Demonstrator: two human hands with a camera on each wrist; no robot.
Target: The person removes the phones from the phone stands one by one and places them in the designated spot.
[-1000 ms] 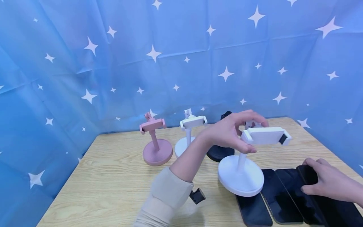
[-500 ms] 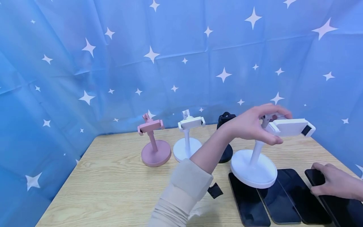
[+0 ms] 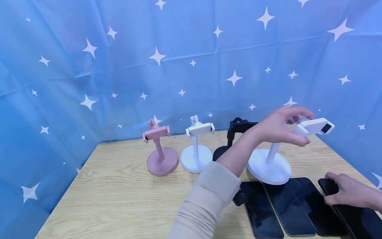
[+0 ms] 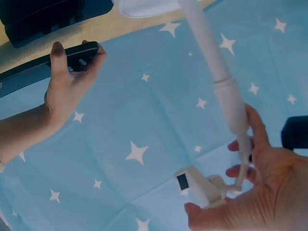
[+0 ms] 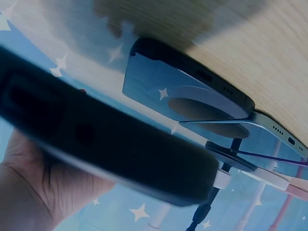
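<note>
In the head view my left hand grips a white phone stand near its upper joint, under the clamp. The left wrist view has the fingers around the thin top of the post, with the clamp beside the thumb. The stand's round base overlaps the far ends of several black phones. At the far right, my right hand holds a black phone by its sides. In the right wrist view, that phone tilts edge-on before the camera.
Along the back of the wooden table stand a pink phone stand, another white one and a black one, partly behind my left forearm. A blue curtain with white stars hangs behind the table.
My left hand has carried the white stand rightward and farther back, and its clamp has turned. My right hand has moved its phone slightly right, widening the gap to the other phones.
</note>
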